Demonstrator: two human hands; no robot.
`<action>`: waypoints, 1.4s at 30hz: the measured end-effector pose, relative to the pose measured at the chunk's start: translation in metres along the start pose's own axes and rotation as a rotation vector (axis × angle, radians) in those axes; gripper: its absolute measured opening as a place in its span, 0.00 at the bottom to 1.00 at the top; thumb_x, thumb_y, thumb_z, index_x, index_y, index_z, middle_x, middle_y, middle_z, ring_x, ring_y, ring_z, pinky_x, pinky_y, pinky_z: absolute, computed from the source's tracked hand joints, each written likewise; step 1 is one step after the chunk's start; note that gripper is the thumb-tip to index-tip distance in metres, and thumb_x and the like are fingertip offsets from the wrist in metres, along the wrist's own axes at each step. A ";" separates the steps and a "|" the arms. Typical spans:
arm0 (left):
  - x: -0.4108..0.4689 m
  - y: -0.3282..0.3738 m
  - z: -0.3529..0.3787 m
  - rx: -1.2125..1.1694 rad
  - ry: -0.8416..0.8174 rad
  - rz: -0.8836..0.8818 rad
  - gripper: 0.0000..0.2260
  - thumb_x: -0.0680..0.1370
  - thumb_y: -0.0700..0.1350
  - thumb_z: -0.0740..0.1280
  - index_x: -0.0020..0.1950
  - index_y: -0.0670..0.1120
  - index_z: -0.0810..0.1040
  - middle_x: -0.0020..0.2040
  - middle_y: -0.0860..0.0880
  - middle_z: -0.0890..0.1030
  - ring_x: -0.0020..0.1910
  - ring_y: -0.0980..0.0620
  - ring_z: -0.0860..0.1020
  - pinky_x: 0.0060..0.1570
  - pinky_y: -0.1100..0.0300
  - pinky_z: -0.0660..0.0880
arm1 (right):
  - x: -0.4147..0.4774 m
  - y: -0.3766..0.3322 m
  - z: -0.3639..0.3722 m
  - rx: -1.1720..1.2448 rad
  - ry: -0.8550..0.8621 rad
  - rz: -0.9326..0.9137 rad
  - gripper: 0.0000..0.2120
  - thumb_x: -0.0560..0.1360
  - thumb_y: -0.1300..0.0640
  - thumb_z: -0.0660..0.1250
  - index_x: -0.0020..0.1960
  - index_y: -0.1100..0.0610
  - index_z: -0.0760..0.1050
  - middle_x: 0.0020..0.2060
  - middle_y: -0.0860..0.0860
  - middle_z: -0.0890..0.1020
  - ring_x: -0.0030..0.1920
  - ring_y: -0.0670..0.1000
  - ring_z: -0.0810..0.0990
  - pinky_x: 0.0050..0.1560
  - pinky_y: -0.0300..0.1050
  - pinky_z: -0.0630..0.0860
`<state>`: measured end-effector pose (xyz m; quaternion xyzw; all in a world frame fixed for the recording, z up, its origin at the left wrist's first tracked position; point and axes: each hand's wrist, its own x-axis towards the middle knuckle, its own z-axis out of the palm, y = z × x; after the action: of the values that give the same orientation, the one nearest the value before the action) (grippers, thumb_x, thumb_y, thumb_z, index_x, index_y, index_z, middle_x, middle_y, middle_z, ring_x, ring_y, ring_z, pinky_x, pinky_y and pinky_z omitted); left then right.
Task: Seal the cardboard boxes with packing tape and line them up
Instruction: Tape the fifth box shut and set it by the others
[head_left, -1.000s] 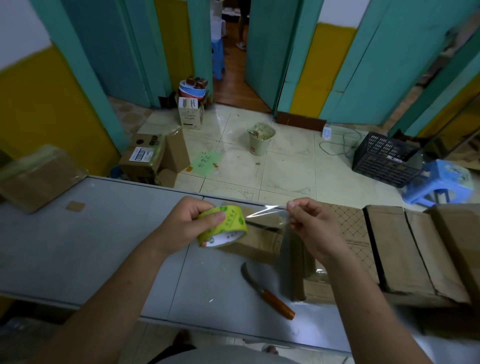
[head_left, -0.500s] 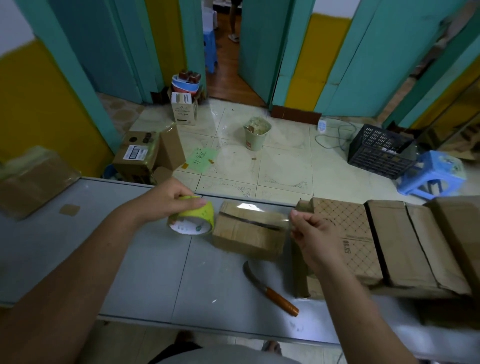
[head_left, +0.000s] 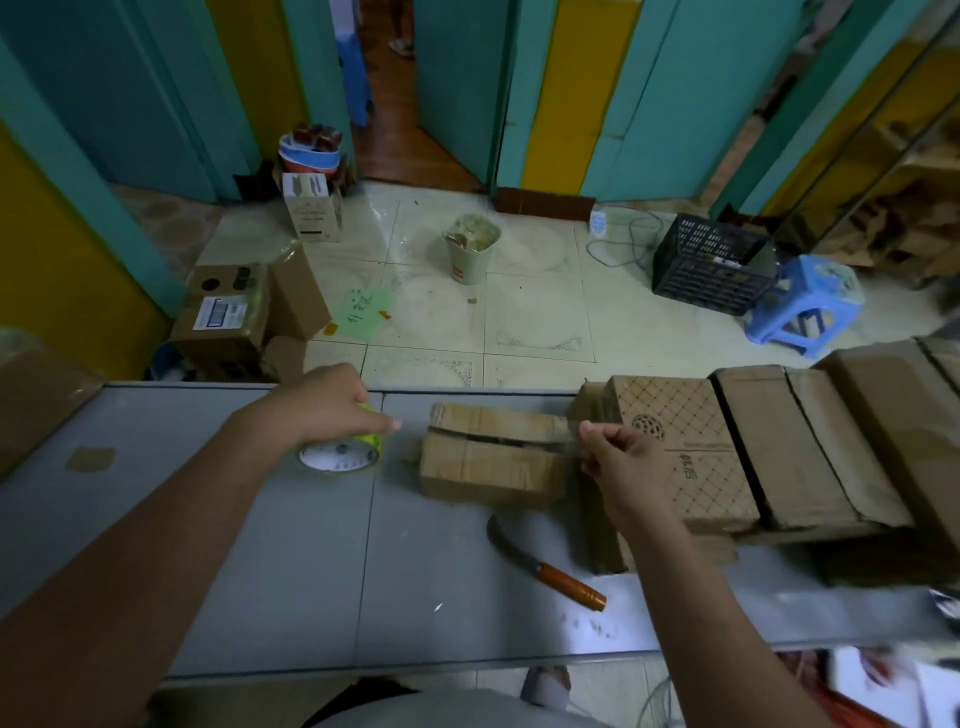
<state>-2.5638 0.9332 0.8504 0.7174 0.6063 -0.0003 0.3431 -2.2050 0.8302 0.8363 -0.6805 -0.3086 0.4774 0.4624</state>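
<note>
The small brown cardboard box (head_left: 493, 457) sits in the middle of the grey counter (head_left: 260, 545). Its top flaps are folded shut, but a dark seam runs along its length, and we see no tape plainly stuck over that seam. Just left of it our left grip (head_left: 322, 410) is curled over the yellow-green roll of packing tape (head_left: 340, 454), holding it low by the counter top. At the box's right end our right grip (head_left: 618, 462) has thumb and forefinger pinched together, on what we take to be the free end of the clear tape strip, too faint to make out. We judge this box to be mid-seal: pressing the strip down, cutting it and moving the box into line remain. Just beside that end stands a row of larger brown cardboard boxes (head_left: 789, 441), headed by a lattice-printed box (head_left: 680, 452); whether those are taped we cannot tell. A knife with an orange-brown handle (head_left: 543, 566) lies on the counter in front of the small box.
</note>
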 end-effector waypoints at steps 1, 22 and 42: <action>0.004 -0.001 0.000 0.002 -0.013 -0.004 0.29 0.72 0.65 0.79 0.31 0.48 0.67 0.29 0.49 0.60 0.26 0.51 0.60 0.34 0.55 0.55 | 0.000 0.001 0.003 -0.026 0.028 -0.006 0.08 0.81 0.57 0.71 0.47 0.61 0.84 0.45 0.61 0.85 0.48 0.59 0.82 0.54 0.54 0.81; 0.051 -0.022 0.004 0.034 -0.110 0.034 0.29 0.69 0.67 0.78 0.24 0.50 0.68 0.26 0.53 0.62 0.26 0.53 0.63 0.35 0.56 0.60 | -0.003 0.025 0.030 -0.287 0.211 -0.121 0.09 0.82 0.54 0.69 0.46 0.55 0.82 0.37 0.52 0.85 0.40 0.51 0.84 0.45 0.49 0.83; 0.053 0.014 -0.003 0.134 -0.582 0.168 0.12 0.86 0.52 0.66 0.54 0.50 0.87 0.52 0.51 0.85 0.54 0.50 0.82 0.61 0.54 0.76 | -0.005 0.017 0.034 0.054 0.284 0.076 0.14 0.84 0.54 0.65 0.49 0.65 0.80 0.40 0.59 0.82 0.45 0.60 0.81 0.55 0.66 0.80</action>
<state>-2.5390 0.9804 0.8376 0.7558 0.4197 -0.2176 0.4530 -2.2388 0.8308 0.8188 -0.7397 -0.2010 0.4015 0.5013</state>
